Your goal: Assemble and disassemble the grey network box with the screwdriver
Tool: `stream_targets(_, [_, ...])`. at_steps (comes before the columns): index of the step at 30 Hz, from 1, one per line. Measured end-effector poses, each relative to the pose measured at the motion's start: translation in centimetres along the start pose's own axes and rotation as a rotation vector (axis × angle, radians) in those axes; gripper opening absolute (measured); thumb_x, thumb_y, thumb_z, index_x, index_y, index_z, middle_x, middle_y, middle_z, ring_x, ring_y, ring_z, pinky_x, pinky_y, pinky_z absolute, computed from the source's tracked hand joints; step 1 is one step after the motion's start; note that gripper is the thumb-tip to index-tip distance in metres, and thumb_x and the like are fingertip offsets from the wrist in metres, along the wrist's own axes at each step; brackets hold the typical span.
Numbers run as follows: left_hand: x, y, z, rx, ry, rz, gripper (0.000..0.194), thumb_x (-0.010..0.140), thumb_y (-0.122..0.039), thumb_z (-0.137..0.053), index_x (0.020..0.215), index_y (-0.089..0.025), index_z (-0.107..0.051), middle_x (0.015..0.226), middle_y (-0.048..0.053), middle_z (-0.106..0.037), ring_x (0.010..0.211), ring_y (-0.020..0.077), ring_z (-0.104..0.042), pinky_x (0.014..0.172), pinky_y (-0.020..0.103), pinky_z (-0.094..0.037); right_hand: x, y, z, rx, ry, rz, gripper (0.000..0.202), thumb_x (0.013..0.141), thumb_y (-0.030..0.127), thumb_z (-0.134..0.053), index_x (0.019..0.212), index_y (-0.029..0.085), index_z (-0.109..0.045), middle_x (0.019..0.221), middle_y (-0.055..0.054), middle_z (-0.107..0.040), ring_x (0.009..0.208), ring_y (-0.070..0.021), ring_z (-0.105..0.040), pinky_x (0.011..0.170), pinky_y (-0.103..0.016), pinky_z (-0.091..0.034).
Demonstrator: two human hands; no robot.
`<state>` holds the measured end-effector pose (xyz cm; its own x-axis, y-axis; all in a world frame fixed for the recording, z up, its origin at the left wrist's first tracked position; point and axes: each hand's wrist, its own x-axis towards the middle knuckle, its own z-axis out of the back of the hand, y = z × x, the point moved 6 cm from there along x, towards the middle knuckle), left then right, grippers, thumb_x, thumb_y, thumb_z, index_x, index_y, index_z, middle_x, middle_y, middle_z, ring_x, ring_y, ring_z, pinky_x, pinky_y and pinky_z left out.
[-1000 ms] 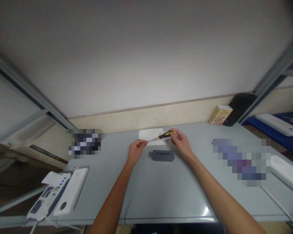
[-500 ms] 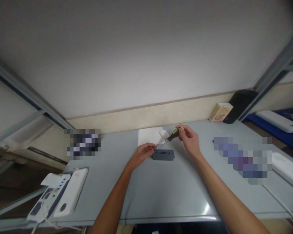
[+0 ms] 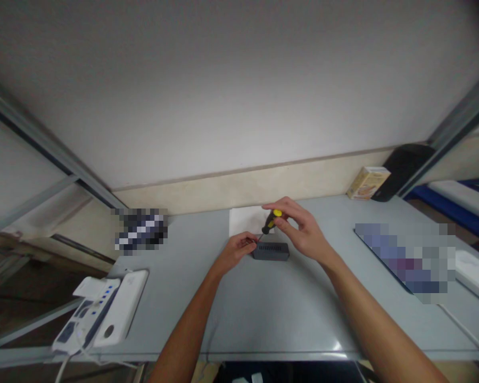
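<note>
A dark grey slotted box [image 3: 271,252] lies on the grey table in front of me. My left hand [image 3: 239,250] is closed at the box's left end, its fingertips pinched by the upper left corner; whatever small thing they may hold is hidden. In my right hand [image 3: 297,223] is a screwdriver [image 3: 269,222] with a black and yellow handle. Its shaft slants down to the box's upper left corner, close to the left fingertips. A white sheet of paper [image 3: 241,218] lies behind the box, partly covered by my hands.
A power strip [image 3: 85,316] and a white power bank [image 3: 123,308] lie at the table's left edge. At the back right stand a small yellow carton [image 3: 368,183] and a black speaker-like object [image 3: 405,167]. Blurred-out items lie left and right.
My right hand has moved left and turned the screwdriver more upright, its handle nearer the box. The left hand keeps its place at the box. The whole view has shifted slightly.
</note>
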<state>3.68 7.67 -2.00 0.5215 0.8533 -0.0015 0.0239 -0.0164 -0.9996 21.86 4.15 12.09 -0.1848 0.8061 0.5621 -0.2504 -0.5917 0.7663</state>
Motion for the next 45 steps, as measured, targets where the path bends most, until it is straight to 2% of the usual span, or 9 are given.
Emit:
stream_targets(3, [0.0,-0.2,0.0,0.026,-0.025,-0.001,0.038,0.079,-0.048,-0.076,0.095,-0.015,-0.069,0.088,0.004,-0.066,0.079,0.0164,-0.059,0.073,0.027,-0.045,1.5,2.5,-2.1,0.051,0.216,0.073,0.032,0.101,0.029,-0.051,0.126,0.027,-0.070,0.099,-0.007,-0.065,0.089,-0.0187,-0.061,0.080,-0.033,-0.050])
stream_targets(6, [0.1,-0.3,-0.2,0.060,-0.043,-0.018,0.031,0.080,-0.045,-0.073,0.091,-0.016,-0.066,0.086,0.003,-0.065,0.080,0.0161,-0.058,0.075,0.027,-0.044,1.9,2.4,-3.1,0.052,0.235,0.078,0.031,0.102,0.030,-0.047,0.123,0.025,-0.070,0.104,-0.007,-0.066,0.089,-0.0180,-0.060,0.081,-0.033,-0.049])
stream_targets(14, [0.4,-0.1,-0.6,0.165,-0.174,-0.051,0.016,0.080,-0.033,-0.063,0.076,-0.017,-0.061,0.069,-0.002,-0.057,0.069,0.0133,-0.052,0.067,0.024,-0.039,-3.0,-9.1,1.6,0.178,-0.419,-0.416,0.041,0.082,0.056,-0.071,0.101,0.022,-0.061,0.063,0.005,-0.051,0.055,-0.0112,-0.044,0.051,-0.023,-0.034])
stream_targets(17, [0.1,-0.8,-0.8,0.265,-0.157,-0.082,0.017,0.085,-0.034,-0.062,0.085,-0.017,-0.067,0.077,0.000,-0.063,0.074,0.0147,-0.057,0.071,0.025,-0.043,-5.8,-13.4,2.7,0.332,-0.517,-0.686,0.050,0.080,0.065,-0.068,0.098,0.018,-0.065,0.061,0.004,-0.051,0.051,-0.0102,-0.044,0.047,-0.022,-0.030])
stream_targets(21, [-0.7,-2.3,-0.9,0.346,-0.060,-0.159,0.022,0.089,-0.036,-0.066,0.101,-0.017,-0.070,0.093,0.005,-0.067,0.083,0.0161,-0.060,0.080,0.027,-0.046,-6.9,-15.6,3.1,0.448,-0.569,-0.705,0.052,0.079,0.067,-0.068,0.096,0.018,-0.065,0.059,0.005,-0.051,0.048,-0.0094,-0.040,0.044,-0.021,-0.029])
stream_targets(25, [-0.8,-2.3,-1.1,0.379,0.053,-0.145,0.038,0.079,-0.035,-0.080,0.112,-0.018,-0.071,0.100,0.005,-0.070,0.085,0.0166,-0.060,0.082,0.028,-0.048,-6.9,-16.1,3.0,0.459,-0.596,-0.667,0.050,0.077,0.068,-0.070,0.087,0.020,-0.061,0.058,0.006,-0.050,0.048,-0.0094,-0.040,0.043,-0.021,-0.028])
stream_targets(34, [0.2,0.0,0.2,0.528,-0.146,-0.178,0.033,0.091,-0.046,-0.066,0.109,-0.021,-0.078,0.086,0.005,-0.071,0.079,0.0183,-0.059,0.076,0.029,-0.047,-7.0,-15.6,3.4,0.433,-0.669,-0.608,0.051,0.076,0.070,-0.067,0.087,0.021,-0.060,0.056,0.008,-0.046,0.046,-0.0103,-0.040,0.043,-0.023,-0.028])
stream_targets(41, [-0.1,-1.0,-0.3,0.781,-0.268,-0.377,0.030,0.101,-0.037,-0.053,0.116,-0.024,-0.074,0.100,0.009,-0.063,0.101,0.0226,-0.056,0.095,0.038,-0.045,-7.0,-14.6,4.0,0.398,-0.673,-0.553,0.041,0.080,0.061,-0.068,0.082,0.021,-0.057,0.064,0.006,-0.044,0.052,-0.0100,-0.039,0.046,-0.023,-0.030])
stream_targets(45, [-0.6,-1.5,-1.3,0.852,-0.143,-0.415,0.028,0.100,-0.035,-0.055,0.118,-0.023,-0.072,0.106,0.009,-0.062,0.106,0.0233,-0.054,0.100,0.041,-0.045,-7.4,-12.3,4.7,0.111,-0.700,-0.420,0.037,0.087,0.057,-0.062,0.077,0.021,-0.055,0.065,0.004,-0.043,0.059,-0.0131,-0.041,0.053,-0.026,-0.034])
